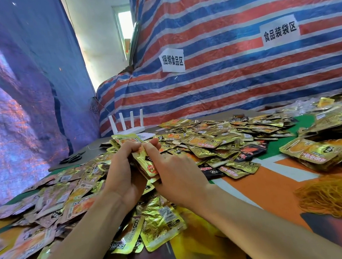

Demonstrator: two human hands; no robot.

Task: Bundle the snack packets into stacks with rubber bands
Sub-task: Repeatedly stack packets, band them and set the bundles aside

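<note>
loose snack packets [220, 145] lay across the table [266, 182] from its left edge to its far right corner. rubber bands [337, 198] sat heaped at the right edge. a router [130, 129] stood at the far edge, with scissors [72, 158] left of it.

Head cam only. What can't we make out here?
All head view.
Held stack: packet count, any band on it; left hand and right hand cover it.
Right hand's grip: thumb hidden under the hand.
Rubber band pile: cut off by right edge.
Scissors: small, dim.
Lower-left packets: blurred print.
</note>
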